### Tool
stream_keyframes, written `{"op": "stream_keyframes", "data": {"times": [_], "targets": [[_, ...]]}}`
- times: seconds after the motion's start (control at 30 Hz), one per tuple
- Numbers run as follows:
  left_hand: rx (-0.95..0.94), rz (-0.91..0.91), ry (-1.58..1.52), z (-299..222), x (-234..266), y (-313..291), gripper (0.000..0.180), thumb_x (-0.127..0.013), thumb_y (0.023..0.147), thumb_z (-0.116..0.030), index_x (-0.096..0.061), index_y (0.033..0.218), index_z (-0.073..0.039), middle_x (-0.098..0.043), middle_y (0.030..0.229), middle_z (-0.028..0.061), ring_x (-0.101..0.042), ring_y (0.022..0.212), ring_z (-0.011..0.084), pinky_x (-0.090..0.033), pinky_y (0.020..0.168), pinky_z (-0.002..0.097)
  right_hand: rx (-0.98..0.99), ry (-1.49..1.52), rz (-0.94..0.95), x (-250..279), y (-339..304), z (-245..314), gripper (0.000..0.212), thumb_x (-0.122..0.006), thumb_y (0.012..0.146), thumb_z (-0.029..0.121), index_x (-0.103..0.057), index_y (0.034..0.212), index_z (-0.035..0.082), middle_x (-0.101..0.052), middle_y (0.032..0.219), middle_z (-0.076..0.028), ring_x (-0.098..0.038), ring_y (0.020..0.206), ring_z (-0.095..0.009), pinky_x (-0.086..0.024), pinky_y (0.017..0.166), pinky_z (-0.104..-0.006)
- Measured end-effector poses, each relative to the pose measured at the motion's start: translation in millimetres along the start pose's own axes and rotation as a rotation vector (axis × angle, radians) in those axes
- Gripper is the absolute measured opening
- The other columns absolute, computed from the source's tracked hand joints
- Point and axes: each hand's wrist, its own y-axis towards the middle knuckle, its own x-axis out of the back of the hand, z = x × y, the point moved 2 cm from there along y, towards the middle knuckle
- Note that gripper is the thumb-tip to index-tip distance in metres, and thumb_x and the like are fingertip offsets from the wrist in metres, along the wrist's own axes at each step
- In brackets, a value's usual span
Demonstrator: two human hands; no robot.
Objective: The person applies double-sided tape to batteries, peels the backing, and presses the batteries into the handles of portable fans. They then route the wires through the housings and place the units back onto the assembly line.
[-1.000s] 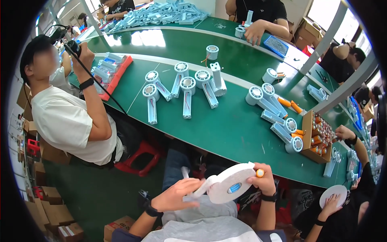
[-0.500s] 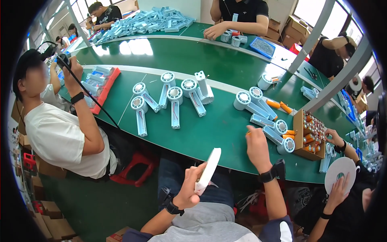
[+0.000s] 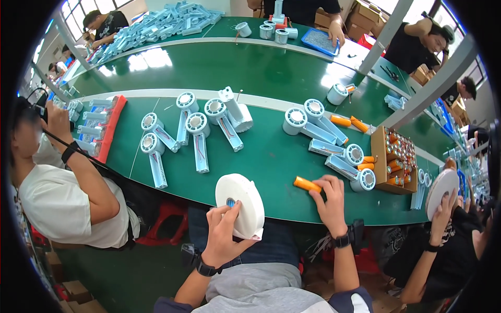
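My left hand (image 3: 221, 236) holds a thick white roll of tape (image 3: 249, 206) at the table's near edge, its fingers hooked at the blue-lined core. The roll stands tilted with its flat side showing. To the right, my right hand (image 3: 330, 202) pinches one end of an orange cylindrical battery cell (image 3: 307, 184) just over the green table (image 3: 261, 172). Past that hand lie light-blue handheld fan bodies (image 3: 342, 167) with round heads and open handles. More orange cells (image 3: 340, 121) rest beside them.
A cardboard box of orange cells (image 3: 380, 156) stands at the right. Several blue fan bodies (image 3: 200, 151) lie at left centre, near a red tray (image 3: 112, 128). Co-workers sit on both sides; the right one holds another tape roll (image 3: 437, 192). A metal post (image 3: 429, 96) rises at right.
The tape roll has turned from edge-on to show its flat side. My right hand has come lower, and the orange cell now shows plainly in its fingers. The whole view has shifted somewhat.
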Motion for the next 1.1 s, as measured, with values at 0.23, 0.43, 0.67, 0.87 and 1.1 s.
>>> {"op": "stream_keyframes", "data": {"times": [0.23,0.43,0.67,0.87,1.1], "targets": [[-0.061,0.033,0.059,-3,0,13,0.100,-0.095,0.059,-0.027,-0.049,0.142,0.002,-0.057,0.116,0.0150,-0.046,0.109,0.0330,-0.041,0.093,0.0436,0.194,-0.164,0.211,2,32,15,0.023,-0.075,0.085,0.008,-0.064,0.103,-0.001,-0.061,0.101,-0.014,-0.059,0.094,-0.033,-0.049,0.083,-0.0377],[-0.050,-0.007,0.110,1,8,10,0.092,-0.092,0.064,-0.037,-0.054,0.139,0.000,-0.063,0.113,0.0102,-0.052,0.106,0.0280,-0.037,0.092,0.0416,0.061,0.267,0.521,12,55,38,0.024,-0.075,0.086,0.013,-0.063,0.102,0.000,-0.063,0.095,-0.014,-0.062,0.083,-0.033,-0.051,0.074,-0.0405],[-0.049,-0.036,0.145,6,17,11,0.092,-0.092,0.064,-0.039,-0.055,0.139,0.001,-0.066,0.110,0.0080,-0.055,0.107,0.0264,-0.036,0.090,0.0408,0.144,0.104,0.129,9,68,36,0.022,-0.075,0.086,0.007,-0.063,0.104,0.001,-0.064,0.088,-0.009,-0.062,0.075,-0.023,-0.050,0.068,-0.0335],[-0.007,-0.024,0.069,7,13,3,0.091,-0.092,0.065,-0.041,-0.056,0.138,0.002,-0.067,0.108,0.0085,-0.055,0.104,0.0266,-0.037,0.091,0.0405,0.136,0.181,0.531,33,88,35,0.030,-0.076,0.084,0.009,-0.061,0.107,-0.001,-0.064,0.091,-0.013,-0.063,0.079,-0.030,-0.052,0.072,-0.0366],[-0.036,-0.002,0.070,-3,9,10,0.089,-0.091,0.066,-0.042,-0.058,0.137,0.001,-0.067,0.107,0.0080,-0.056,0.103,0.0255,-0.037,0.091,0.0396,0.162,0.339,0.447,-37,95,47,0.039,-0.080,0.080,0.008,-0.061,0.114,0.003,-0.066,0.090,-0.012,-0.061,0.073,-0.026,-0.052,0.070,-0.0351]]}}
